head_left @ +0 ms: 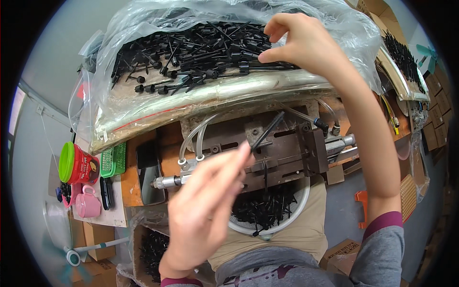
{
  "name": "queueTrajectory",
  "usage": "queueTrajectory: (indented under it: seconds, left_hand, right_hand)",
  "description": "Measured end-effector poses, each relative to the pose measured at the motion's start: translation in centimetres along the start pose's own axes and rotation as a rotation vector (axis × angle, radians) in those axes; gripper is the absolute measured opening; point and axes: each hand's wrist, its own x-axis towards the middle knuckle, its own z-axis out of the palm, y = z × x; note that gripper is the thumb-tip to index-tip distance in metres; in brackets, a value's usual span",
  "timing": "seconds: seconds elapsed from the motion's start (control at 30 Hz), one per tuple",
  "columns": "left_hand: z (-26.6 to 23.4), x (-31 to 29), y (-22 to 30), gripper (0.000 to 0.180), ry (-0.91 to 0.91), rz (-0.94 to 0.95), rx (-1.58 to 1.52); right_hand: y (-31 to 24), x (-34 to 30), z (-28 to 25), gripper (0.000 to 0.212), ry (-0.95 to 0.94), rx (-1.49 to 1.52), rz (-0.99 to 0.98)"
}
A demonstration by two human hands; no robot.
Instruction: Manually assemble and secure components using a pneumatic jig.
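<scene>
My left hand (pixel 205 210), partly blurred, is in front of the metal fixture (pixel 282 167) on the bench. Its fingertips pinch the lower end of a thin black stick with a ridged, brush-like tip (pixel 271 129), which slants up to the right. My right hand (pixel 303 45) reaches over the right end of a heap of black rod-shaped parts (pixel 191 55). Its thumb and fingers are curved and apart, with nothing visible between them. The heap lies in a box lined with clear plastic (pixel 229 95). Another black stick part (pixel 266 174) stands at the fixture's front edge.
A white round basket (pixel 304 203) of black parts rests on my lap. Pneumatic cylinders (pixel 167 182) and clear tubes (pixel 193 136) flank the fixture. At left are a red tub (pixel 85 166), pink cup (pixel 88 204) and green basket (pixel 113 160). Below stands a fan (pixel 73 257).
</scene>
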Motion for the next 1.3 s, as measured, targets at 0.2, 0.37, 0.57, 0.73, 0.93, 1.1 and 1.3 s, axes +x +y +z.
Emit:
queueTrajectory:
  seconds: [0.2,0.37,0.57,0.73,0.93,1.1,1.3]
  left_hand:
    - [3.2,-3.9,-1.6,0.031,-0.076,0.115,0.273]
    - [6.1,-5.0,-3.6,0.029,-0.031,0.168,0.487]
    - [7.9,-5.0,-4.0,0.026,-0.092,0.17,0.621]
    - [7.5,-4.0,-4.4,0.025,-0.1,0.166,0.612]
    - [7.5,-4.1,-4.4,0.024,-0.112,0.158,0.631]
    - [7.5,-4.2,-4.4,0.023,-0.133,0.153,0.631]
    - [7.1,-4.1,-4.5,0.024,-0.11,0.184,0.581]
  right_hand:
    - [1.4,3.8,1.5,0.047,-0.39,-0.05,0.155]
    - [0.8,3.9,0.9,0.039,-0.401,-0.264,-0.017]
    - [2.1,2.7,-0.3,0.041,-0.231,-0.493,-0.155]
    - [1.5,2.1,-0.1,0.035,-0.278,-0.334,-0.216]
    - [1.8,2.2,1.2,0.04,-0.231,-0.261,-0.201]
    - [3.5,2.6,-0.3,0.047,-0.215,-0.062,-0.093]
    - [2.7,2.7,-4.0,0.033,-0.185,0.429,0.216]
